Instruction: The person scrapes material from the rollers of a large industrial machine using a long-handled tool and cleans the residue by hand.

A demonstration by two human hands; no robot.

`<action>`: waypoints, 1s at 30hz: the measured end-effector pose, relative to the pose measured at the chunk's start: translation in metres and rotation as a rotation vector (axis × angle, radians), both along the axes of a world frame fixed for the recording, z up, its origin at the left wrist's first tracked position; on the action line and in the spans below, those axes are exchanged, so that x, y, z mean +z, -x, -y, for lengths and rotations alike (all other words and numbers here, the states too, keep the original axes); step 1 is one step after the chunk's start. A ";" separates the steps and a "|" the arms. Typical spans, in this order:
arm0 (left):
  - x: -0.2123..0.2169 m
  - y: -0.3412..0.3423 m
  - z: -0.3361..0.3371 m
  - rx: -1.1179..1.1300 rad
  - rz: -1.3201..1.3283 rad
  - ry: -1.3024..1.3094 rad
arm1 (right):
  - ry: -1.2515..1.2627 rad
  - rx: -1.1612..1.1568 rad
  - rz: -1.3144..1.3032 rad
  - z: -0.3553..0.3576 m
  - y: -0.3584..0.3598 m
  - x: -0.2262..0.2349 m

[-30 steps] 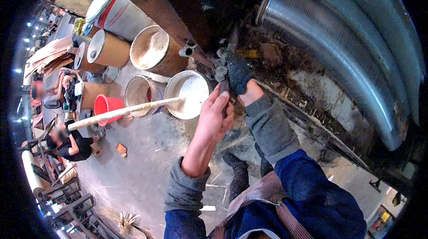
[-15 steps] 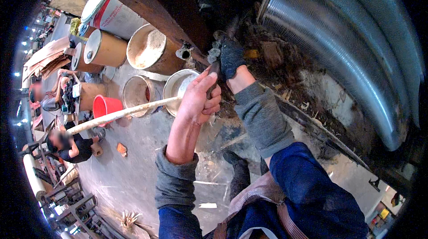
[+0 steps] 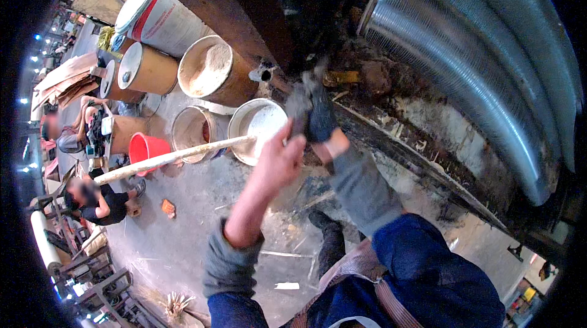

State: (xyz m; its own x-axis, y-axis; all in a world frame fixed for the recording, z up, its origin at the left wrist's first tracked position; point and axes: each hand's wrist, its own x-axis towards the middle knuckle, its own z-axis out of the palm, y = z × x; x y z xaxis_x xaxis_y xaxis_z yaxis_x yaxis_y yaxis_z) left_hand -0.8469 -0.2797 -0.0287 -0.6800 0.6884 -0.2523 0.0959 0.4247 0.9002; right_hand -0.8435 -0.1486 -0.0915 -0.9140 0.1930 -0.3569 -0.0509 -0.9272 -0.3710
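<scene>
The dark thing (image 3: 298, 108) is held by the curled left grip (image 3: 281, 160); I can't tell how open the gloved right grip (image 3: 320, 112) beside it is.

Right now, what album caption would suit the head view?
Bare left hand and gloved right hand, close together left of a shiny ridged metal cylinder, a red bucket farther left.

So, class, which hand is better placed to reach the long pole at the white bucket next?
Left, probably: the bare left hand appears close to the white bucket, nearer the long pole. The gloved right hand is farther across, toward the ribbed metal roller. Blur hides whether either is free.
</scene>
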 end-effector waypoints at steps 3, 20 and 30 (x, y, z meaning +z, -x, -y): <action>0.036 -0.071 0.016 0.293 0.438 0.081 | 0.144 0.017 0.026 0.027 -0.050 0.012; 0.042 -0.180 0.013 0.736 1.129 -0.370 | -0.247 0.338 0.424 0.034 -0.119 0.024; 0.042 -0.151 0.009 0.761 1.337 -0.525 | -0.728 0.280 0.298 0.029 -0.092 0.012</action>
